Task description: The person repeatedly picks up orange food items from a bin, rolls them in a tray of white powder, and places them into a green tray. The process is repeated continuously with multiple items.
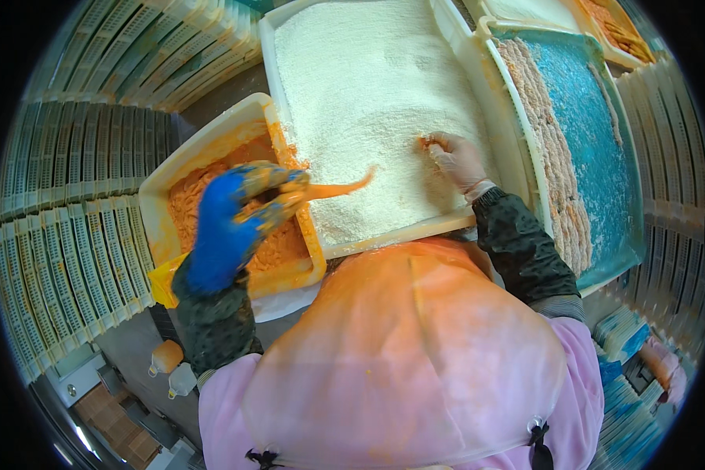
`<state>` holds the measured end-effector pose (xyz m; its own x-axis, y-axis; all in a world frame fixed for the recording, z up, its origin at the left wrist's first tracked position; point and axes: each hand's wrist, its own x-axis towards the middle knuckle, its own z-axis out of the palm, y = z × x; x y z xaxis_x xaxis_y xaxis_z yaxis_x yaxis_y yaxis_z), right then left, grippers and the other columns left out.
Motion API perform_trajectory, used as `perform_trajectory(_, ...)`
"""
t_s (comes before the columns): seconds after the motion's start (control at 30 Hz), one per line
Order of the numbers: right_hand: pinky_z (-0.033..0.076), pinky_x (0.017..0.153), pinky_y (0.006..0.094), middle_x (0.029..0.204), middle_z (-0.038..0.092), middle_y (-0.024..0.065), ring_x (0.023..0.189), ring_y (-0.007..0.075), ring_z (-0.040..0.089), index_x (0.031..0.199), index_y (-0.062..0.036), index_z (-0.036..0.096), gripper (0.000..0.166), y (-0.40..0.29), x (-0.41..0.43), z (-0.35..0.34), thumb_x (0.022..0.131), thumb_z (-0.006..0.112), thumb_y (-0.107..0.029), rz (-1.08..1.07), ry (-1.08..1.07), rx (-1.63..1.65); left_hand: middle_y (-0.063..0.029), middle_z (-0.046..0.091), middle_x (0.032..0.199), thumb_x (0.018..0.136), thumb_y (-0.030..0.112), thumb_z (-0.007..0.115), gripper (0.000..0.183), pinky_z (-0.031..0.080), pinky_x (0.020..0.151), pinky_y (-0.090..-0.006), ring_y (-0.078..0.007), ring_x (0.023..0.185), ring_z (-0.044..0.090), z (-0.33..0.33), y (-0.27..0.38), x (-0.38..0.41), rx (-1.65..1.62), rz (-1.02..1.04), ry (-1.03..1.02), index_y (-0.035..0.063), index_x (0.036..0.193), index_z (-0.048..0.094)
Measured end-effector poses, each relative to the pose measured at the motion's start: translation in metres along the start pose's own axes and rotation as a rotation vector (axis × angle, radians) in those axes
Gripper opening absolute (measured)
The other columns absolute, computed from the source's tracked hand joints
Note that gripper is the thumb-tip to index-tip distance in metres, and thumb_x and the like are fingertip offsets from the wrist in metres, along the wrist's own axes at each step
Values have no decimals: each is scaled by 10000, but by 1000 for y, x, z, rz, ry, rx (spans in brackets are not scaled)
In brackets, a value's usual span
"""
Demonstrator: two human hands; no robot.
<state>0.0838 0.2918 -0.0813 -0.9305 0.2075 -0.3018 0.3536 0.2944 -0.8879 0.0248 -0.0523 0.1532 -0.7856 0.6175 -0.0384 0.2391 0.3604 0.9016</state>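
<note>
My left hand (252,217), in a blue rubber glove smeared with orange, grips a long orange-coated strip (343,188) of food by one end. The strip reaches over the white crumb coating (382,100) in a large white tray (281,97). Under that hand is a tub (155,188) of orange battered pieces (276,247). My right hand (455,158), in a thin clear glove, is over the crumbs with its fingers pinched on a small orange-coated piece (427,142), mostly hidden by the fingers.
At the right, a tray with a blue liner (581,111) holds rows of crumbed strips (546,147). Stacked plastic racks (76,258) line both sides. Another tub (614,29) of orange pieces is at the top right. Plastic jugs (182,380) stand on the floor. Another person (667,367) shows at the lower right.
</note>
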Motion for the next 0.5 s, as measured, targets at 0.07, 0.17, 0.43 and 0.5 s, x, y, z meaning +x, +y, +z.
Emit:
perform_trajectory(0.07,514,725,283,939,713,103,787,144,633,1169,10,688,275,-5,-2,1,953,605,-139,-46,4,-79,-143,705,1086,914,29,689,232,534,903,-332,-214,1000,663,31,-30,18,-56,-255,14,-44,1134,684)
perform_trajectory(0.17,530,768,372,968,716,188,846,290,692,1163,7,683,338,-7,-5,-6,901,680,-207,-132,35,-187,-128,710,1082,931,64,684,245,529,892,-322,-193,989,655,52,-85,26,-27,-348,188,-40,1152,686)
perform_trajectory(0.43,534,817,440,1129,586,222,955,382,611,1146,20,578,440,-47,-17,44,783,752,-158,-389,-298,-891,-220,706,1041,888,173,648,244,547,789,-475,-385,945,681,-32,-289,-30,926,-685,320,14,1057,726)
perform_trajectory(0.5,529,830,444,1078,582,225,967,386,597,1135,16,564,414,-61,-13,72,798,731,-159,-322,-294,-747,-241,696,1024,845,178,636,260,538,796,-501,-417,939,667,-13,-328,-47,909,-609,262,17,1027,728)
